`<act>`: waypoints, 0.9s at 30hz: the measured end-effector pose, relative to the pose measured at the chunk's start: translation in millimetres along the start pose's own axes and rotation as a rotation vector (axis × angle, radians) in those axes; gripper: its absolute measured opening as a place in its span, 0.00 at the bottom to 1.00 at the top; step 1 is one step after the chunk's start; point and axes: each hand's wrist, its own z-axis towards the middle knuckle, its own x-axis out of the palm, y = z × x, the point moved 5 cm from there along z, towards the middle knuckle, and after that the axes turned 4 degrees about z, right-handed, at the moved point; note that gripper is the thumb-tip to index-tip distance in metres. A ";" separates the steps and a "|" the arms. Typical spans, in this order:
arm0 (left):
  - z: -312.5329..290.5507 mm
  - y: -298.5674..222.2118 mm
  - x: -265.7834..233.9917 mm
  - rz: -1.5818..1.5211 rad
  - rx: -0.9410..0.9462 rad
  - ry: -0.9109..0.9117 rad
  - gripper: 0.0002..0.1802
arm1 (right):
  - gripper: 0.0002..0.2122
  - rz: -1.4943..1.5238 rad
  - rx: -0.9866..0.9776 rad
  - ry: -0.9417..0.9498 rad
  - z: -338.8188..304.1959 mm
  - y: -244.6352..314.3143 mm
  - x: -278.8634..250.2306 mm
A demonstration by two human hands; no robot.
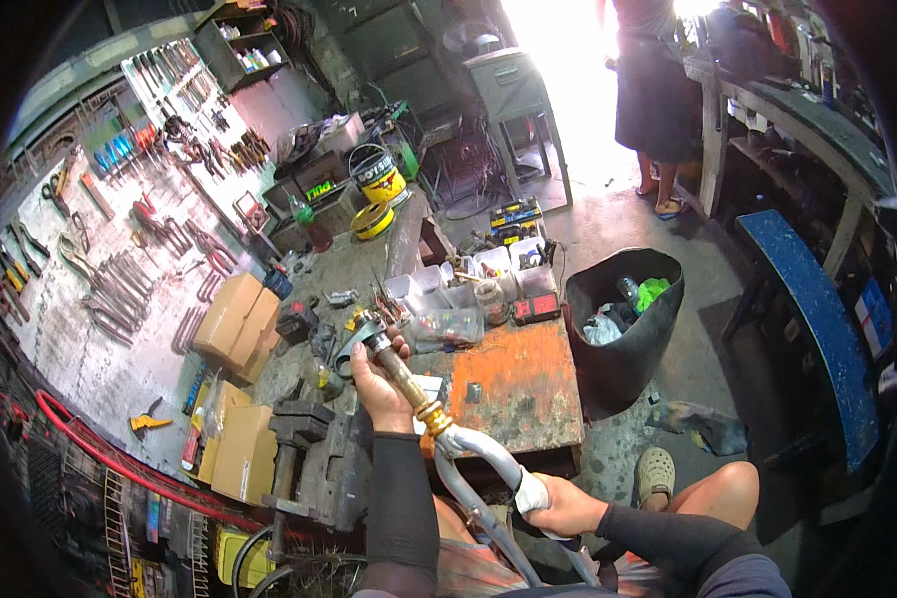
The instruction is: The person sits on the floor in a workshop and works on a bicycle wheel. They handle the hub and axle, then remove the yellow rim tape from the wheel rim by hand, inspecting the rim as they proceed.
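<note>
Head view: we clamped left hand (382,386), right hand (566,506) on forked metal tubing (485,448); seemingly steadying step, next move needed firm hold.

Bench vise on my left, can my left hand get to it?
Probably yes: the bench vise stands close by, though your left hand must first release the metal tube.

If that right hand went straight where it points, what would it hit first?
Past the curved tube it holds, the right hand would probably meet the other tube, but depth is unclear.
</note>
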 end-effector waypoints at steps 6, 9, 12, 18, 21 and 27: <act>-15.0 -27.7 9.2 0.540 0.172 -0.263 0.25 | 0.22 -0.324 0.103 -0.101 -12.4 37.7 8.0; -12.5 -40.1 4.9 0.233 0.211 -0.222 0.25 | 0.23 -0.263 0.076 -0.036 -14.8 46.7 15.1; -9.9 -52.6 10.9 -0.179 0.090 0.088 0.28 | 0.19 -0.056 0.019 0.047 -8.3 39.2 13.1; -11.8 -43.4 5.5 -0.028 0.116 -0.093 0.30 | 0.18 -0.027 0.095 0.060 -4.0 24.0 12.2; -16.9 -56.7 10.3 0.283 0.254 -0.175 0.31 | 0.21 -0.142 0.059 -0.011 -8.0 26.6 17.4; -18.7 -64.0 19.3 0.159 0.188 -0.231 0.29 | 0.21 -0.178 0.036 0.006 -9.8 42.9 16.8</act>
